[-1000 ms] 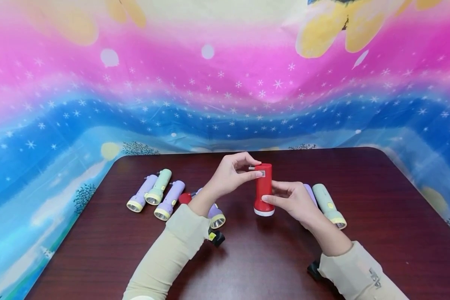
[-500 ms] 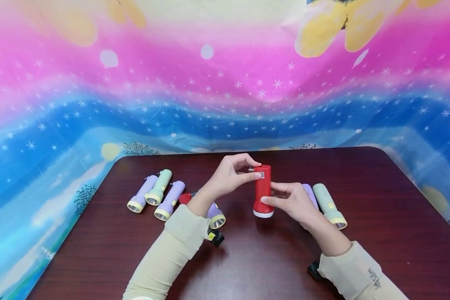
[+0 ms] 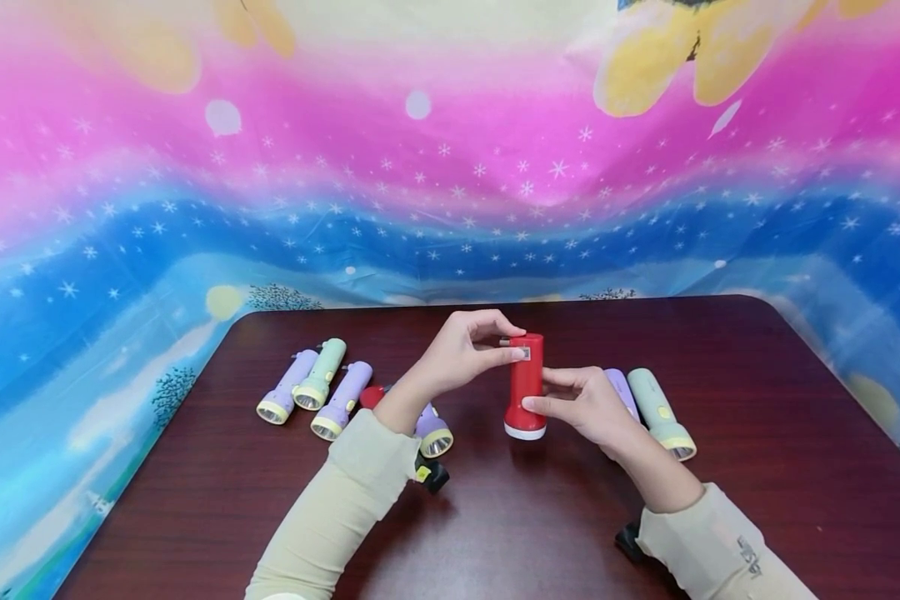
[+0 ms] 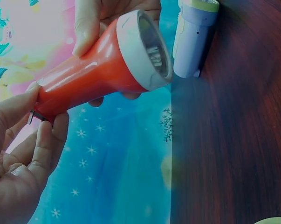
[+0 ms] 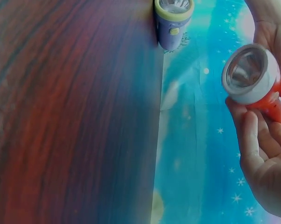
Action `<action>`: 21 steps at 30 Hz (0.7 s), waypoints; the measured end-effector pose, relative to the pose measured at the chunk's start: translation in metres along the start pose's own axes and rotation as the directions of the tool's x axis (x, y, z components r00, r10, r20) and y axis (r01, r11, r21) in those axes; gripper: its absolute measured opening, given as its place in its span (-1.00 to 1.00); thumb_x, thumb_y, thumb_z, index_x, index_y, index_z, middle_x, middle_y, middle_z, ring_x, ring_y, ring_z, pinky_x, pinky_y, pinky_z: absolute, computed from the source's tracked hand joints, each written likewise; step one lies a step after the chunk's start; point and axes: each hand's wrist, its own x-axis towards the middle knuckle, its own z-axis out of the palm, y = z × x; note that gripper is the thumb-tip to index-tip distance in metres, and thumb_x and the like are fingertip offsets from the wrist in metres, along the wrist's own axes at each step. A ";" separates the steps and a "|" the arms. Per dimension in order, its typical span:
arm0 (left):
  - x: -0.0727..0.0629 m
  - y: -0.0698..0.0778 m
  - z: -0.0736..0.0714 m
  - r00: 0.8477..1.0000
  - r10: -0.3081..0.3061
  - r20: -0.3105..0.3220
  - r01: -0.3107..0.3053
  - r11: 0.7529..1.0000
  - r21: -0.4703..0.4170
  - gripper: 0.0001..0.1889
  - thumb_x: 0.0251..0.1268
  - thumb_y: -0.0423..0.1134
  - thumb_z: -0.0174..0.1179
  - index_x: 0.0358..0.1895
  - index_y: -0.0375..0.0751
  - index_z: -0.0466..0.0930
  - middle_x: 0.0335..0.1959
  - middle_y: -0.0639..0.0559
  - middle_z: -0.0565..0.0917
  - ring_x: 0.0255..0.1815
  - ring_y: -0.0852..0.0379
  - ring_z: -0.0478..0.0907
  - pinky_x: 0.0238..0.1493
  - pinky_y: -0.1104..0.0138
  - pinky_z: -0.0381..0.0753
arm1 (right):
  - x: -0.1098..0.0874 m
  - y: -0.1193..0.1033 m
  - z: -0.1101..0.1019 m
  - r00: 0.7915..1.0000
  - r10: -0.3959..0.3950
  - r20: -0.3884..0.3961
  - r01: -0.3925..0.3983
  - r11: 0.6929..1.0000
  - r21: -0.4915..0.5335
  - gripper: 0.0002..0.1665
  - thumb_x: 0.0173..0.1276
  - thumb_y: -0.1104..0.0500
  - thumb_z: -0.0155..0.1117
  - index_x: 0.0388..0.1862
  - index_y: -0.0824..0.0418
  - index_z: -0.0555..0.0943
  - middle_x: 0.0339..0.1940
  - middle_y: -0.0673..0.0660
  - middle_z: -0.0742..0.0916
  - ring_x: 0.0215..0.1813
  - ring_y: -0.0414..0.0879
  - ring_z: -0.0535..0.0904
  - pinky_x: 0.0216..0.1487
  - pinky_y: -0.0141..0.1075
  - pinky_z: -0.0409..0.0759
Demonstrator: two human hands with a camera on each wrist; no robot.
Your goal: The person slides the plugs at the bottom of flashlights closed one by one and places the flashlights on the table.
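A red flashlight (image 3: 526,379) with a white lens ring is held upright over the table, its lens end down. My left hand (image 3: 471,346) pinches its top end, thumb on the small label and fingers by the metal prongs (image 4: 36,116) that stick out of the side. Lower down, my right hand (image 3: 588,404) grips the body from the right, with the thumb just above the flared head. In the right wrist view the clear lens (image 5: 245,70) and reflector face the camera, and the fingers lie under the head.
On the left lie two purple flashlights (image 3: 343,400) and a green one (image 3: 320,373). A red item (image 3: 371,397) and another purple flashlight (image 3: 433,429) are partly behind my left forearm. Right of my right hand lie a green flashlight (image 3: 660,412) and a purple one (image 3: 621,390).
The red flashlight has sunk very slightly, with both hands keeping the same hold on it. The other flashlights stay where they were.
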 end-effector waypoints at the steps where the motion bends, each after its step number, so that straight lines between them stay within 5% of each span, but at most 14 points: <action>1: 0.000 0.000 0.000 1.000 -0.002 0.006 0.002 1.000 0.000 -0.77 0.19 -0.38 0.39 -0.08 -0.30 0.70 -0.15 -0.20 0.78 -0.20 0.18 0.70 -0.09 0.32 0.72 | 0.000 0.000 0.000 1.000 -0.002 0.006 0.002 1.000 0.001 -0.38 0.28 0.21 0.42 0.30 0.37 0.52 0.14 0.40 0.69 -0.05 0.01 0.77 -0.01 -0.26 0.72; 13: -0.002 -0.001 -0.003 0.997 -0.013 0.071 0.015 1.000 -0.027 -0.76 0.22 -0.39 0.36 -0.04 -0.30 0.69 -0.13 -0.20 0.76 -0.13 0.00 0.71 -0.07 0.29 0.73 | -0.001 0.000 0.000 0.999 -0.023 0.048 0.022 1.000 0.020 -0.41 0.28 0.22 0.41 0.27 0.40 0.54 0.07 0.40 0.72 -0.09 -0.03 0.77 -0.05 -0.31 0.72; 21: -0.002 -0.001 -0.004 0.995 0.010 0.100 -0.011 1.000 0.014 -0.75 0.25 -0.38 0.34 0.00 -0.30 0.69 -0.11 -0.18 0.76 -0.15 0.16 0.69 -0.07 0.30 0.73 | 0.000 0.003 0.000 0.998 -0.026 0.055 0.025 0.999 0.020 -0.41 0.27 0.22 0.42 0.25 0.41 0.55 0.03 0.40 0.74 -0.12 -0.09 0.78 -0.07 -0.34 0.72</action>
